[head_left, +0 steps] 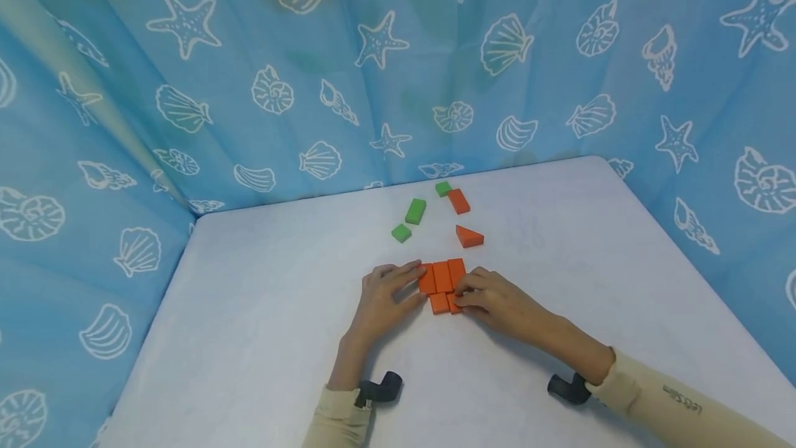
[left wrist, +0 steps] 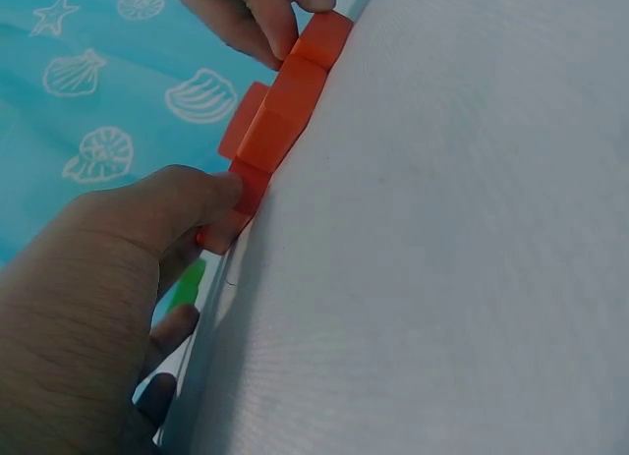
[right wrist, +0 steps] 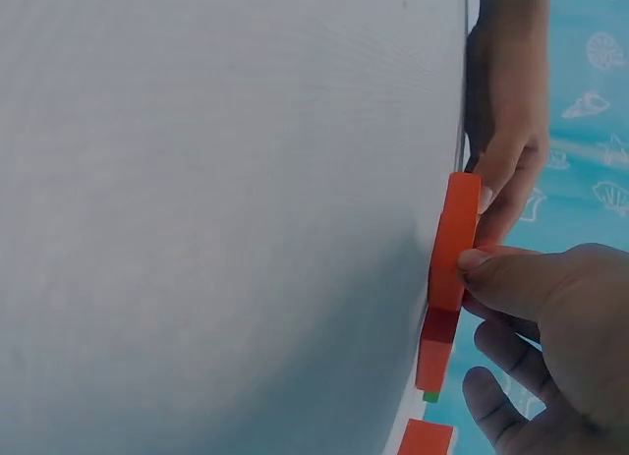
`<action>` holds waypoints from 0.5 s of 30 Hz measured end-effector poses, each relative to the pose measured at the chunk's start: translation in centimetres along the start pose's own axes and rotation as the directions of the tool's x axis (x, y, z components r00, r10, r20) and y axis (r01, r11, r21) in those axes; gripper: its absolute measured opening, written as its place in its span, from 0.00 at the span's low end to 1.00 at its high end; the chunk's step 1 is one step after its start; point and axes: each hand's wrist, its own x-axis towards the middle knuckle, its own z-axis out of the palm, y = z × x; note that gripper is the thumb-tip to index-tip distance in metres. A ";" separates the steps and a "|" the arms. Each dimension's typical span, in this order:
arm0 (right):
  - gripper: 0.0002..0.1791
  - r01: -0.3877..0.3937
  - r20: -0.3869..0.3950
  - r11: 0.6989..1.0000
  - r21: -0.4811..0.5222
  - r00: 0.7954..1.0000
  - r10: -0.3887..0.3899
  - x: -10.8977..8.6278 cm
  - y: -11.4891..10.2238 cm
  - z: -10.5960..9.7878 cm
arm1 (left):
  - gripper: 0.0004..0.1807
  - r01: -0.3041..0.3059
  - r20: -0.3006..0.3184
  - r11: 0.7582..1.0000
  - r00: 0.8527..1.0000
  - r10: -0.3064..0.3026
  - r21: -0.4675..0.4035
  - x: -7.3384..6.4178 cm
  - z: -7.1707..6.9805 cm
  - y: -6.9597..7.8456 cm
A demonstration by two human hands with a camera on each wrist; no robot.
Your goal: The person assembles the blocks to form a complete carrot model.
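Five orange blocks lie side by side on the white table, three rectangular ones in a back row, the middle one [head_left: 441, 276] among them, and two smaller ones in front. My left hand [head_left: 381, 299] grips the left block [head_left: 426, 279] of the back row between thumb and forefinger. On the other side, my right hand [head_left: 497, 299] pinches the front right block [head_left: 454, 305], fingertips covering part of it. Beside it sits the front left block [head_left: 439, 303]. In the right wrist view, the right thumb [right wrist: 496, 273] presses on an orange side face.
Behind the group lie an orange wedge [head_left: 469, 236], an orange rectangular block [head_left: 459, 201], a green rectangular block [head_left: 415, 211] and two small green blocks, one [head_left: 401, 233] nearer and one [head_left: 443, 188] farther. A blue shell-print curtain [head_left: 398, 88] hangs around the table [head_left: 261, 310].
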 end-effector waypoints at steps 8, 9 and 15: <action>0.12 0.003 -0.023 1.000 0.007 1.000 -0.003 0.3 0.3 0.3 | 0.26 -0.012 -0.008 1.000 1.000 0.012 0.000 0.1 -0.3 -0.1; 0.13 0.004 -0.025 1.000 0.005 1.000 -0.004 0.3 0.3 0.3 | 0.26 -0.012 -0.010 1.000 1.000 0.012 -0.001 0.1 -0.3 -0.2; 0.14 -0.049 -0.030 0.999 -0.005 0.998 0.049 0.7 0.5 -0.5 | 0.26 -0.011 -0.010 1.000 1.000 0.011 -0.021 0.1 0.2 -0.2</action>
